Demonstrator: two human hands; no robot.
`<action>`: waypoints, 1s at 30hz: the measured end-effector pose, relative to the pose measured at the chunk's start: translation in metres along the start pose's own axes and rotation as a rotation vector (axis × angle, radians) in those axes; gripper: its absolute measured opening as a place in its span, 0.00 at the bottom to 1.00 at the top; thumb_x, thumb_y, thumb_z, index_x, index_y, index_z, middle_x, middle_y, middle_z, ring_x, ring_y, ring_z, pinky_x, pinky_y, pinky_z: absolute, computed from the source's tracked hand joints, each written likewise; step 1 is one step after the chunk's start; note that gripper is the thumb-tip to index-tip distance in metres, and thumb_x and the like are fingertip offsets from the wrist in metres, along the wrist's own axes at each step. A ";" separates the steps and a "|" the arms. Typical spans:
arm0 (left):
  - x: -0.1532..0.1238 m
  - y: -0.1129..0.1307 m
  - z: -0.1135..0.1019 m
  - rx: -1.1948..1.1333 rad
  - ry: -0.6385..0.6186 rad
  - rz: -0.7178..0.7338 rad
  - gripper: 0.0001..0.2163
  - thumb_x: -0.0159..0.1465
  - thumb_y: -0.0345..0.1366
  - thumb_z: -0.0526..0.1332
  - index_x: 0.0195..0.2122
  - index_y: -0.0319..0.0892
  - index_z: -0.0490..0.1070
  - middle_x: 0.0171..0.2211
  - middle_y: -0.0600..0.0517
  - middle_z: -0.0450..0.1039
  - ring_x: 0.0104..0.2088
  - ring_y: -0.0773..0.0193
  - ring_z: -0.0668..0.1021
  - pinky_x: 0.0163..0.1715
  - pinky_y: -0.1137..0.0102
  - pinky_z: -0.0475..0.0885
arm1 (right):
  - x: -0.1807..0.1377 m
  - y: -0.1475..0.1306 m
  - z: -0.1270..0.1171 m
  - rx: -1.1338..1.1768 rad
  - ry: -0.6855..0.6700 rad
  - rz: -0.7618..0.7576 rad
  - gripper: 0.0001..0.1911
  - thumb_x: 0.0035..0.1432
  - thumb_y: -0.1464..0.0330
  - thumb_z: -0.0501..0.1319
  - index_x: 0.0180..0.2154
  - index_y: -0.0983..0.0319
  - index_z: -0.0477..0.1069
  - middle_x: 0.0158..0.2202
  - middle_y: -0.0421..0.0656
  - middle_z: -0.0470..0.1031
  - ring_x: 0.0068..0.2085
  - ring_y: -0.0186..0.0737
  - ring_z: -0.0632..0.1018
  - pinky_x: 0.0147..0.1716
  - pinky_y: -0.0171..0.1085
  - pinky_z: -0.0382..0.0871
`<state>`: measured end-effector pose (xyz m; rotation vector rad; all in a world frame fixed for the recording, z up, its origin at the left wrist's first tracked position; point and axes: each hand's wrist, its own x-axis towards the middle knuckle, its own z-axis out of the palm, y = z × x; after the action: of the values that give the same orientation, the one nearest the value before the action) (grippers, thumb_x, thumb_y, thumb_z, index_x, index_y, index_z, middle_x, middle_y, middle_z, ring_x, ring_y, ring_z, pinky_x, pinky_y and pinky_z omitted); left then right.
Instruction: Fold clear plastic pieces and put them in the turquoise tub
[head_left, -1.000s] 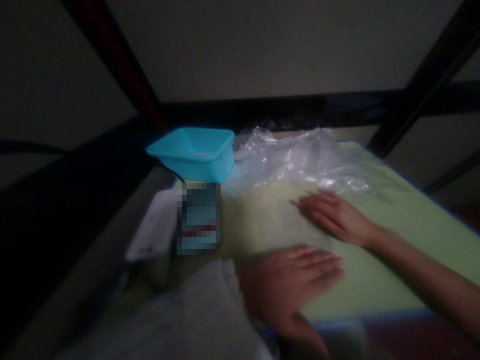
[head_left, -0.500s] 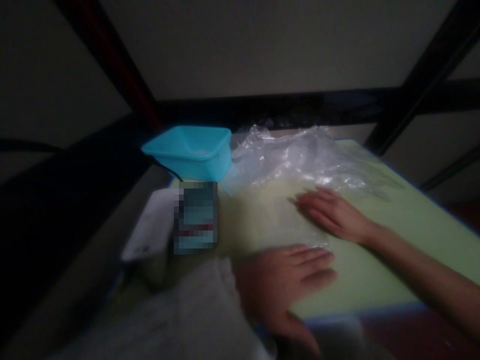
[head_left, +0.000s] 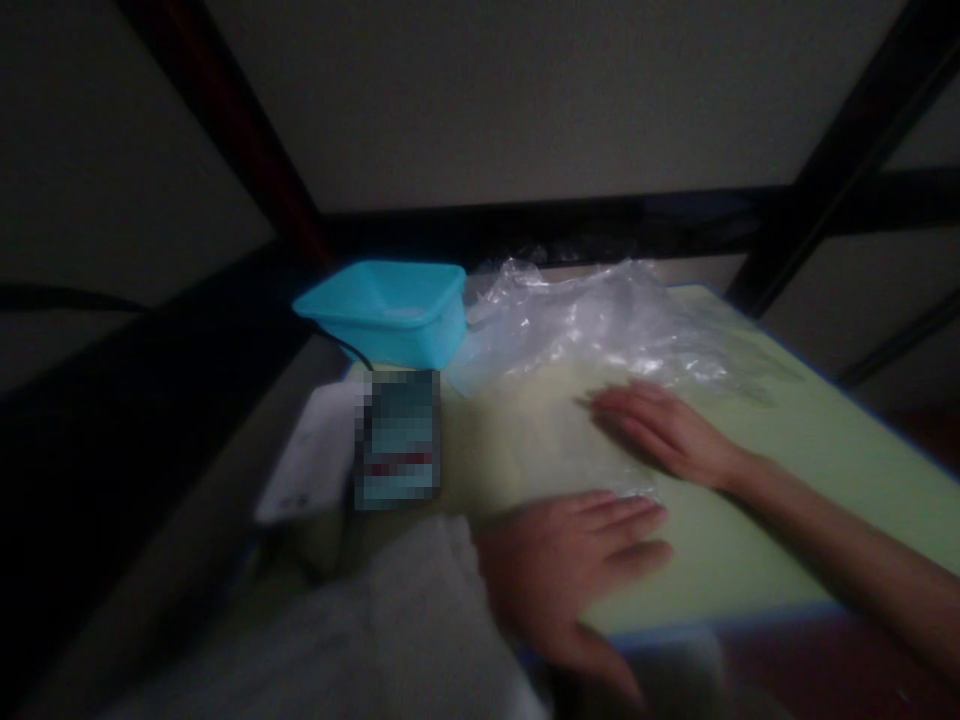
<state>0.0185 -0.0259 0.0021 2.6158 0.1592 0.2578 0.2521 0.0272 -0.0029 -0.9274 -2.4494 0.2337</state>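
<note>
Both hands lie flat, fingers spread: the left hand near the tabletop edge, the right hand pressing the near edge of the plastic sheet. Left of the sheet stands a blue tub. Slick plastic could slip or bunch under the palms. Since half a second ago, both hands have barely shifted.

Both hands are laid flat, palms down, fingers stretched out and held close together. The left hand is placed nearer the body; the right hand is reached farther forward, forearm bare.
</note>
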 end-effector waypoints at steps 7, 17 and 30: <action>-0.001 -0.006 0.010 0.024 0.058 0.008 0.39 0.61 0.61 0.51 0.62 0.32 0.55 0.63 0.38 0.56 0.63 0.49 0.60 0.63 0.59 0.52 | 0.012 -0.037 0.001 0.308 -0.295 -0.245 0.25 0.68 0.64 0.47 0.64 0.63 0.52 0.63 0.49 0.59 0.64 0.41 0.58 0.62 0.46 0.55; 0.000 -0.009 0.012 0.064 0.053 0.005 0.41 0.58 0.63 0.51 0.62 0.33 0.57 0.60 0.36 0.60 0.60 0.44 0.65 0.59 0.57 0.59 | 0.037 -0.032 0.027 0.309 -0.525 -0.381 0.29 0.67 0.58 0.47 0.66 0.60 0.47 0.66 0.45 0.54 0.67 0.39 0.50 0.64 0.47 0.44; -0.002 -0.001 0.007 0.006 0.029 0.000 0.34 0.65 0.54 0.50 0.63 0.32 0.53 0.67 0.40 0.45 0.67 0.52 0.49 0.65 0.59 0.46 | 0.068 0.006 0.039 0.082 -0.462 -0.361 0.33 0.66 0.56 0.48 0.67 0.59 0.41 0.67 0.45 0.48 0.67 0.41 0.49 0.63 0.48 0.43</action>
<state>0.0177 -0.0292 -0.0050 2.6194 0.1701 0.2954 0.1924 0.0773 -0.0113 -0.4108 -2.9457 0.4565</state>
